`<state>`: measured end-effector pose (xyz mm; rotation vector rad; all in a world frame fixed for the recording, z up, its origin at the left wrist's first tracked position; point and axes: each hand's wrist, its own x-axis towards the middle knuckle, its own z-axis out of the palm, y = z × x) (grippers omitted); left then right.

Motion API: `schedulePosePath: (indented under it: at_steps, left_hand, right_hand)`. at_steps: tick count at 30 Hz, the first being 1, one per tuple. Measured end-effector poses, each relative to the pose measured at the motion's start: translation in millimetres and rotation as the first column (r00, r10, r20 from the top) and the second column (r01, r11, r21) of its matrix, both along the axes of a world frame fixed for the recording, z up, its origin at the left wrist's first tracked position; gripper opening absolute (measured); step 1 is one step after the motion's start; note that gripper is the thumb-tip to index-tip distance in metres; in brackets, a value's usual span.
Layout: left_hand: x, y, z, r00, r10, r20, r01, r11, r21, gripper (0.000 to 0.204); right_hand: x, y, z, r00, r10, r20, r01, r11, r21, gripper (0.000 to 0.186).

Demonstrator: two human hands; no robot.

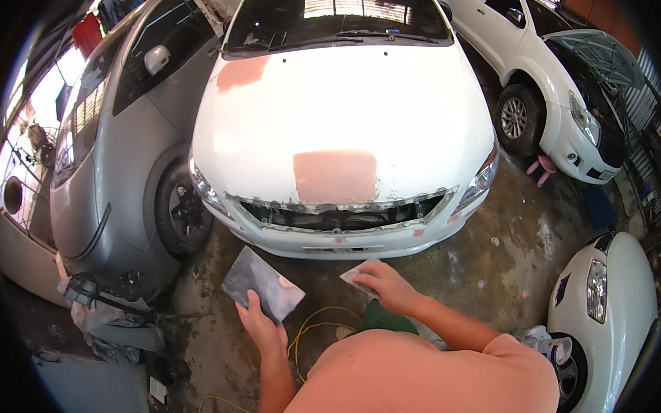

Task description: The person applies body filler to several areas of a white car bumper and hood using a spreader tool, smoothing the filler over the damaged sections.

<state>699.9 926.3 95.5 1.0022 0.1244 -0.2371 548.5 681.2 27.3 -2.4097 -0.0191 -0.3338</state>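
My left hand grips a flat grey board by its near edge, thumb on top. A pale pinkish smear lies near the board's right corner. In my right hand is a thin, pale, flat spreader, pinched between the fingers and partly hidden by them. Both hands are apart, held in front of a white car's bumper and not touching it. On the white hood, a squarish pink filler patch sits at the front middle. Another pink patch is near the windshield.
A silver car stands close on the left, a white vehicle with raised hood at the right. Another white car front is at lower right, beside cans. A yellow hose or cord lies on the stained floor.
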Motion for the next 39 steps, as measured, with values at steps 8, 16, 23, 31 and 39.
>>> schedulePosePath:
  at_steps: [8,16,23,31,39]
  left_hand:
    - [30.1,-76.8,-0.8,0.951,-0.045,0.306,-0.012,0.983,0.182,0.031]
    - [42.9,-102.5,22.0,0.894,-0.115,0.433,-0.100,0.891,0.444,0.031]
    - [66.7,-97.6,5.2,0.905,0.032,0.424,-0.320,0.706,0.632,0.032]
    - [132.4,-6.9,-13.2,0.819,0.457,0.347,-0.568,0.734,0.372,0.041]
    - [237.2,104.6,-77.3,0.816,0.553,0.169,-0.574,0.738,0.354,0.039]
  right_hand:
    - [30.2,-20.4,66.1,0.969,-0.174,0.177,0.196,0.973,-0.118,0.059]
    - [100.2,-46.3,107.7,0.969,0.003,0.248,0.065,0.963,-0.263,0.059]
    - [152.7,-33.9,56.4,0.901,0.421,0.108,-0.410,0.905,-0.108,0.055]
    - [229.0,-13.2,-12.0,0.862,0.288,-0.418,0.298,0.380,0.876,0.046]
    - [385.5,64.8,-13.8,0.879,0.423,-0.219,0.341,-0.237,0.909,0.052]
